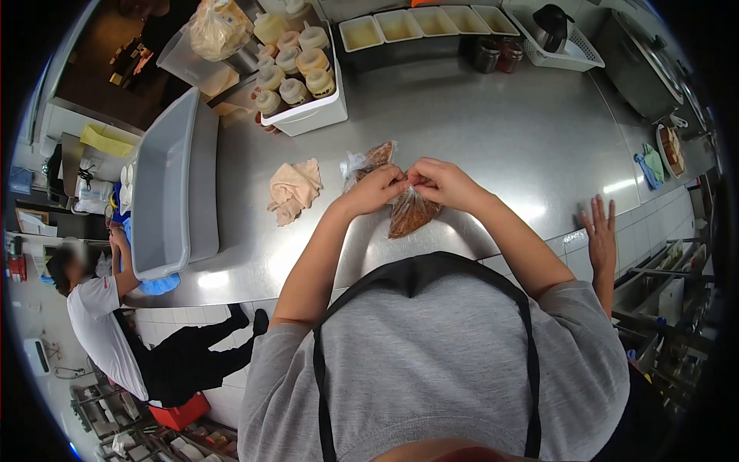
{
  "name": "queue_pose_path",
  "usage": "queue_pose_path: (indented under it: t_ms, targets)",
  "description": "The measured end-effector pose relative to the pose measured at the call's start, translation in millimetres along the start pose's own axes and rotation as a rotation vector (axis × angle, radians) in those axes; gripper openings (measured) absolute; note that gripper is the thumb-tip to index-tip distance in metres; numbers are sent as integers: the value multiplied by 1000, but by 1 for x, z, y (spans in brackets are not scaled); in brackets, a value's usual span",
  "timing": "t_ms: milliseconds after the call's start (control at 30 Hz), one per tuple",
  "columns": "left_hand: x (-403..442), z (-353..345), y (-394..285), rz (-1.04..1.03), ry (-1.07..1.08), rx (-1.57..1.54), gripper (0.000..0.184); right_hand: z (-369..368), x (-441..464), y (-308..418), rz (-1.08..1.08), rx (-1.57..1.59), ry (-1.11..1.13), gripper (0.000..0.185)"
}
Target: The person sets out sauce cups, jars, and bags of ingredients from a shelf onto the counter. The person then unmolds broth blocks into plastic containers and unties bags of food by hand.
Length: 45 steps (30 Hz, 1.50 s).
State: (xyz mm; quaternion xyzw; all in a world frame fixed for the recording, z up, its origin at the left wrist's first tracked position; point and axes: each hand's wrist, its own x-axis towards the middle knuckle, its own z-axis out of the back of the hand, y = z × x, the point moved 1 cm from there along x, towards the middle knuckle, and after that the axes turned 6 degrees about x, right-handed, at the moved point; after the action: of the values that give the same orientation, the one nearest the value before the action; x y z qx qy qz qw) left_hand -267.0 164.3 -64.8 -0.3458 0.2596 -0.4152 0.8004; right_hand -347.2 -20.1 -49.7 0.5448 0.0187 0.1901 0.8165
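My left hand (375,190) and my right hand (442,183) meet at the gathered neck of a clear plastic bag with reddish-brown contents (413,214). Fingers of both hands are pinched on the plastic, and the bag's full part lies toward me on the steel counter (493,138). Just behind my left hand lies a second clear bag with similar contents (377,157), its whitish bunched end pointing left. A peach cloth (295,190) rests crumpled to the left of my left hand.
A grey tub (164,192) stands at the left, a white bin of squeeze bottles (312,115) behind. Shallow containers (400,27), dark jars (486,55) and a white basket (562,58) line the back. Another person's hand (599,227) touches the right edge; a person (108,308) stands left.
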Motion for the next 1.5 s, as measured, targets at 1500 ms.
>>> queue_pose_path:
  t_ms: [1500]
  targets:
    - [-9,-34,-18,173,-360,134,20,-30,-10,-5,-103,13,-185,21]
